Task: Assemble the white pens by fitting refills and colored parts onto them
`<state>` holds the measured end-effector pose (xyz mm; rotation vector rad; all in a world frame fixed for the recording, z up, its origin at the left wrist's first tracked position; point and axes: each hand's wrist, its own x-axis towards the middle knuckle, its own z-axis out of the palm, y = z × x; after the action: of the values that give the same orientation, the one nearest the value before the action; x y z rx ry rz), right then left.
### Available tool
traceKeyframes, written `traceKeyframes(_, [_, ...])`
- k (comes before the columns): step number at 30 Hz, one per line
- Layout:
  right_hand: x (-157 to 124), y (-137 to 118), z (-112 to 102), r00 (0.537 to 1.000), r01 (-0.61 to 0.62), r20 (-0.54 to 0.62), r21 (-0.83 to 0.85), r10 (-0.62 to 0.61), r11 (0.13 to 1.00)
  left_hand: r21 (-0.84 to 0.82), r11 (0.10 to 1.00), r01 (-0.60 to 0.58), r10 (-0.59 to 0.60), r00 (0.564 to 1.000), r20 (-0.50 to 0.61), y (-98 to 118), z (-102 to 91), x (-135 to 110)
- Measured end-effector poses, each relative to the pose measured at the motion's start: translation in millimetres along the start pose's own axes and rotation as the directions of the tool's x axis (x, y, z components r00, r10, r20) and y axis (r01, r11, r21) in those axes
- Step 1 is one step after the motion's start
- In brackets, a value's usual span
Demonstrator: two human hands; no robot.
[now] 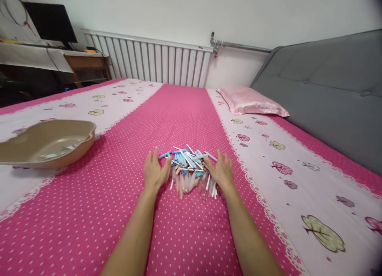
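Note:
A loose heap of slim sticks and tubes (189,164) lies on the pink dotted bed cover. Some are blue or pale blue, others thin and white, and several at the near side look clear or pinkish; their exact kind is too small to tell. My left hand (155,170) rests at the heap's left edge, fingers spread and thumb touching or close to the outer pieces. On the opposite side my right hand (221,170) is open too, its thumb against the pale blue pieces. Neither hand grips anything.
To the left stands a tan plastic basin (74,152) with a few whitish pieces or reflections inside. A pink pillow (252,100) lies by the grey headboard (325,85). Beyond the bed are a white radiator (152,61) and a desk (77,63) with a monitor (50,23).

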<state>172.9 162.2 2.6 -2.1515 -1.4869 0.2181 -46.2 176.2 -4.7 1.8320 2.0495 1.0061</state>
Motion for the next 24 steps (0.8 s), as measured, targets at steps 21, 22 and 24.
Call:
traceKeyframes(21, [2,-12,7,0.851,0.330,0.053,0.720,-0.523,0.610,-0.433,0.839,-0.331,0.426,0.894,0.142,20,13.1,-11])
traceKeyframes(22, [1,-14,6,0.849,0.316,0.054,0.746,-0.526,0.587,-0.434,0.837,-0.333,0.426,0.894,0.135,21,13.3,-12])
traceKeyframes(24, [-1,-17,1,0.845,0.269,0.076,0.795,-0.529,0.544,-0.432,0.837,-0.337,0.426,0.896,0.127,22,13.3,-13])
